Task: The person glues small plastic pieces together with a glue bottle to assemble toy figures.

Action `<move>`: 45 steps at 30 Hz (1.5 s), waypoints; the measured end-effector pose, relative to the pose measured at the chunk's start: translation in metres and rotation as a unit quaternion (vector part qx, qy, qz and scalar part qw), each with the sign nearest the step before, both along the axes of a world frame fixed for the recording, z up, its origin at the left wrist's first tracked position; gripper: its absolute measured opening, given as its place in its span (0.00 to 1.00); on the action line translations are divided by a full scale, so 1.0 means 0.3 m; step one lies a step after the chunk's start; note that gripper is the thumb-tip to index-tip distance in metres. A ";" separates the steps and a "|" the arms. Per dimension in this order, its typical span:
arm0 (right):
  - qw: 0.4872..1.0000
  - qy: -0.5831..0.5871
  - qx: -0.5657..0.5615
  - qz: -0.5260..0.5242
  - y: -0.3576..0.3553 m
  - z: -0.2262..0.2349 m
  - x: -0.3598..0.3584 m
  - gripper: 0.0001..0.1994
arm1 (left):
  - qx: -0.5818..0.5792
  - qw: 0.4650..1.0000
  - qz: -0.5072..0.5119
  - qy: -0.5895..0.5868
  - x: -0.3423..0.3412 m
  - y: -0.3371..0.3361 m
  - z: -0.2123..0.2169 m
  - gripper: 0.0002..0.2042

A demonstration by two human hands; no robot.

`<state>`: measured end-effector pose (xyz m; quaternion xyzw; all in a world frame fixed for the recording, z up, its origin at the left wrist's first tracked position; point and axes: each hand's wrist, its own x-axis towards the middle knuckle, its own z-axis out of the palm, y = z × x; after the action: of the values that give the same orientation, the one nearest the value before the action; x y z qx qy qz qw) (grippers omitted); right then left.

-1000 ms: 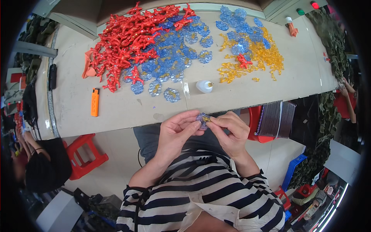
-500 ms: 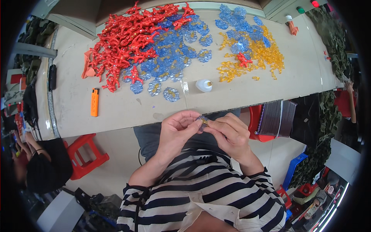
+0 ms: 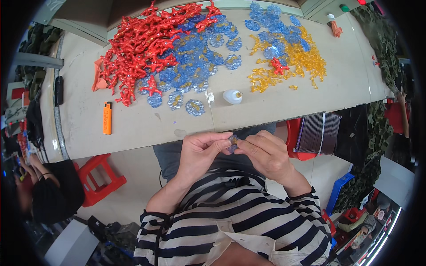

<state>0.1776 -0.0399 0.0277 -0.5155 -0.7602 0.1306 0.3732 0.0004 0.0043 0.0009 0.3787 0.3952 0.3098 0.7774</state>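
L. hand & r. hand, fingers of both pinching translucent blue piece — I'd brace it steady, press gently.

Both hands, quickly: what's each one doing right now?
Left hand: closed, holding a small translucent bluish piece.
Right hand: closed, pinching at the same piece.
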 end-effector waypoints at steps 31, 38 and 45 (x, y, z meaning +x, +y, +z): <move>0.983 0.182 -0.015 -0.026 -0.007 -0.038 0.003 0.12 | -0.120 0.989 0.018 -0.088 0.016 -0.001 0.007 0.10; 0.990 0.136 -0.008 -0.032 -0.013 -0.035 0.004 0.12 | -0.106 0.992 0.010 -0.075 0.016 -0.005 0.010 0.09; 0.989 0.142 -0.025 -0.032 -0.008 -0.032 0.015 0.13 | -0.112 0.990 0.015 -0.088 0.020 -0.001 0.004 0.09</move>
<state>0.1823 -0.0423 0.0180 -0.5252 -0.6792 0.2095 0.4679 0.0063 0.0040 0.0021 0.2546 0.3635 0.3072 0.8418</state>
